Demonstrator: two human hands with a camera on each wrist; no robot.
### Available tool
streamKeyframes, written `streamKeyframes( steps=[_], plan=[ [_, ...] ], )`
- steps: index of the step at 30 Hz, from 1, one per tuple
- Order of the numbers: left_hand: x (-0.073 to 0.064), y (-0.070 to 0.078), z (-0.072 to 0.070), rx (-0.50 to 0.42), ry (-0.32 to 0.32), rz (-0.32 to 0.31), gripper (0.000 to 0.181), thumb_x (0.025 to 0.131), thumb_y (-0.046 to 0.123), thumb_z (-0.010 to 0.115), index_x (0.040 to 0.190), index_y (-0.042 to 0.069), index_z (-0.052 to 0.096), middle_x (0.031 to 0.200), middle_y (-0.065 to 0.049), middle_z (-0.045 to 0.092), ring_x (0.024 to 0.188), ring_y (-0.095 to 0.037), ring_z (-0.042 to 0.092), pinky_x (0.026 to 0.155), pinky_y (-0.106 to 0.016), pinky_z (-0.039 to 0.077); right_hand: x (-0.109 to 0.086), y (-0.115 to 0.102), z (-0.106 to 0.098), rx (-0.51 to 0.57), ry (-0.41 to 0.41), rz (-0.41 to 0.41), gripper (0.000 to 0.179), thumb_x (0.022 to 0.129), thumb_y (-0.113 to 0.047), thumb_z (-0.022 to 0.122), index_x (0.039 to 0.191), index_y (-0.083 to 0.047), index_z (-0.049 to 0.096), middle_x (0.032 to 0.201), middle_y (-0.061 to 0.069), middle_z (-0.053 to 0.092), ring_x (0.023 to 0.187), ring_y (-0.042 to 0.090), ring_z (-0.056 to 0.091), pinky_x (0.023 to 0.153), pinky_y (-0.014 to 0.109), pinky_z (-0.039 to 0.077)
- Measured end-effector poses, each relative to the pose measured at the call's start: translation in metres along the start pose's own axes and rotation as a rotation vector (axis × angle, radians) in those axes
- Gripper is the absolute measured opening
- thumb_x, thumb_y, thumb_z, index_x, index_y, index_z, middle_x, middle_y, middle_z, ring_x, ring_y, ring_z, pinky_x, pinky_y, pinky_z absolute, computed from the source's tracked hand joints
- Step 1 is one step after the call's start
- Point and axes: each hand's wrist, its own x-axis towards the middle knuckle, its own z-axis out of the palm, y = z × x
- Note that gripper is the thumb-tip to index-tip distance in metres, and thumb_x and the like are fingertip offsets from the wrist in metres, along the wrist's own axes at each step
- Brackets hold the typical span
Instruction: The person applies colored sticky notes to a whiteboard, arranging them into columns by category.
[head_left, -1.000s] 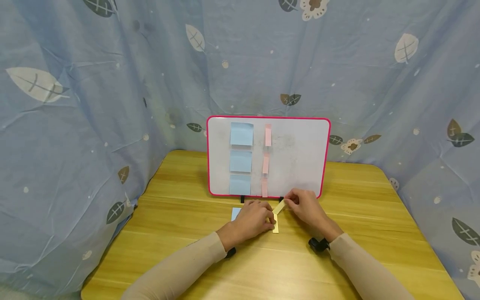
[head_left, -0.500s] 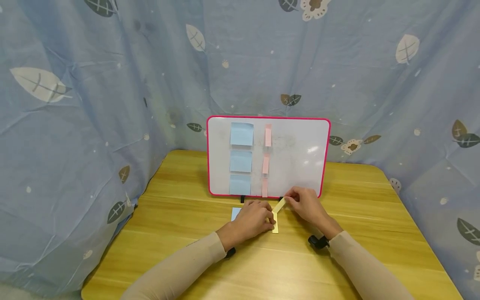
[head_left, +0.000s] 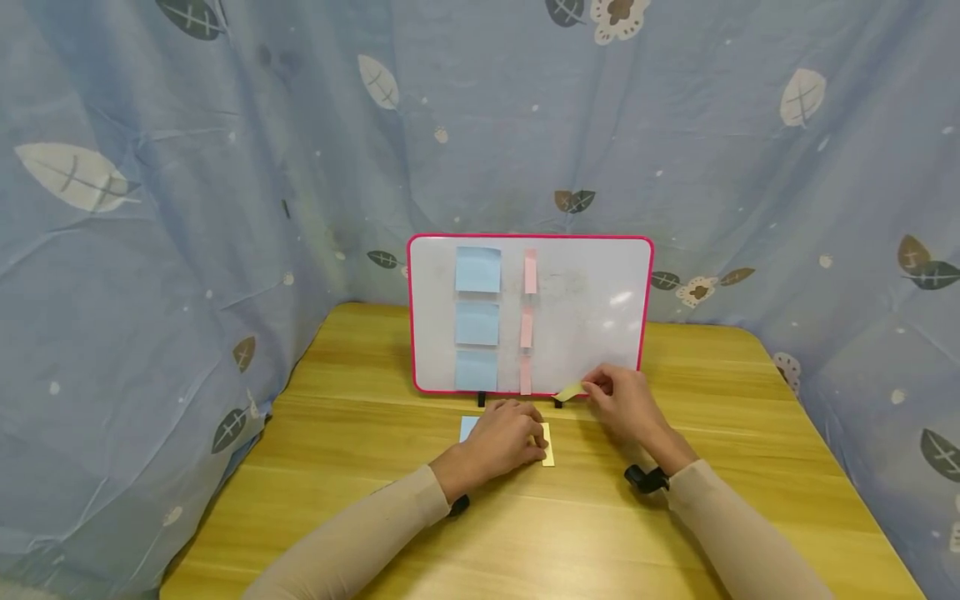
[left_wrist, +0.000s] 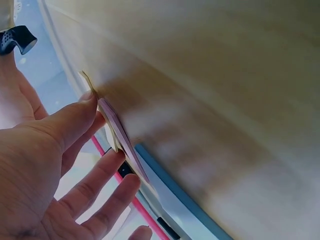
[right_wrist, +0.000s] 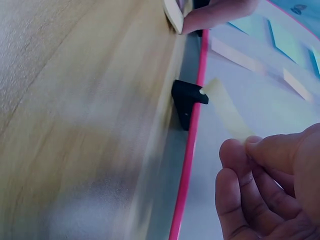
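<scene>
In the head view my right hand (head_left: 628,404) pinches one end of a narrow yellow sticky note (head_left: 570,392) near the whiteboard's lower edge. The right wrist view shows this sticky note (right_wrist: 227,107) slightly bent, its far end by a black stand foot (right_wrist: 187,95). My left hand (head_left: 504,440) holds a small pad of yellow sticky notes (head_left: 549,450) on the table between thumb and fingers. Seen from the left wrist, a pinkish layer (left_wrist: 120,127) lies along that pad. A blue sticky note pad (head_left: 467,427) is partly hidden behind the left hand.
A whiteboard (head_left: 592,308) with a pink frame stands on the wooden table (head_left: 360,417). Three blue sticky notes (head_left: 477,323) form a column on it, beside three narrow pink ones (head_left: 527,327). Patterned curtains (head_left: 480,125) surround the table.
The yellow sticky note has come away from the pad. My right hand has moved with it up and slightly right, toward the board. The left hand stays almost in place.
</scene>
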Motion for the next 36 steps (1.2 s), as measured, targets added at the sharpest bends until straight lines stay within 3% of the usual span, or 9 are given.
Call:
streamKeyframes(
  steps=[8, 13, 18, 22, 26, 36],
  plan=[
    [0.002, 0.001, -0.004, 0.003, -0.008, 0.021, 0.008, 0.104, 0.042, 0.091, 0.102, 0.034, 0.091, 0.139, 0.010, 0.082, 0.134, -0.020, 0.072, 0.128, -0.062, 0.052, -0.002, -0.005, -0.013, 0.059, 0.017, 0.027, 0.007, 0.111, -0.012, 0.081, 0.111, -0.006, 0.085, 0.101, 0.010, 0.088, 0.084, 0.019, 0.082, 0.074, 0.021, 0.062],
    [0.004, 0.000, -0.005, -0.006, -0.029, 0.019, 0.010, 0.104, 0.044, 0.091, 0.104, 0.034, 0.091, 0.141, 0.011, 0.082, 0.136, -0.020, 0.072, 0.128, -0.063, 0.051, -0.001, -0.013, -0.018, 0.105, 0.058, -0.007, 0.006, 0.111, -0.010, 0.081, 0.112, -0.005, 0.084, 0.100, 0.012, 0.090, 0.089, 0.031, 0.088, 0.071, 0.020, 0.061],
    [0.006, 0.000, -0.007, 0.003, -0.039, 0.031, 0.013, 0.105, 0.045, 0.090, 0.109, 0.032, 0.091, 0.145, 0.011, 0.082, 0.135, -0.021, 0.073, 0.126, -0.061, 0.053, 0.002, -0.022, -0.024, 0.144, 0.126, -0.062, 0.006, 0.111, -0.009, 0.080, 0.112, -0.004, 0.084, 0.099, 0.013, 0.091, 0.089, 0.034, 0.089, 0.064, 0.021, 0.059],
    [0.008, -0.001, -0.012, 0.015, -0.032, 0.040, 0.016, 0.108, 0.046, 0.085, 0.112, 0.032, 0.091, 0.145, 0.010, 0.081, 0.137, -0.020, 0.073, 0.126, -0.058, 0.054, 0.005, -0.028, -0.029, 0.172, 0.192, -0.097, 0.006, 0.110, -0.009, 0.082, 0.113, -0.004, 0.085, 0.101, 0.014, 0.091, 0.090, 0.035, 0.090, 0.069, 0.011, 0.059],
    [0.011, -0.002, -0.024, 0.009, 0.023, 0.057, 0.018, 0.110, 0.045, 0.083, 0.114, 0.030, 0.092, 0.142, 0.007, 0.082, 0.135, -0.021, 0.074, 0.123, -0.055, 0.057, 0.010, -0.034, -0.033, 0.207, 0.264, -0.136, 0.006, 0.107, -0.007, 0.085, 0.111, -0.003, 0.086, 0.105, 0.016, 0.091, 0.091, 0.036, 0.090, 0.076, 0.004, 0.057],
    [0.027, -0.010, -0.058, -0.039, 0.276, 0.128, 0.015, 0.110, 0.036, 0.085, 0.113, 0.024, 0.093, 0.129, 0.004, 0.087, 0.125, -0.022, 0.080, 0.101, -0.052, 0.065, 0.020, -0.047, -0.033, 0.273, 0.402, -0.229, 0.007, 0.106, -0.004, 0.085, 0.112, -0.003, 0.088, 0.109, 0.017, 0.091, 0.091, 0.031, 0.090, 0.085, 0.006, 0.060]
  ],
)
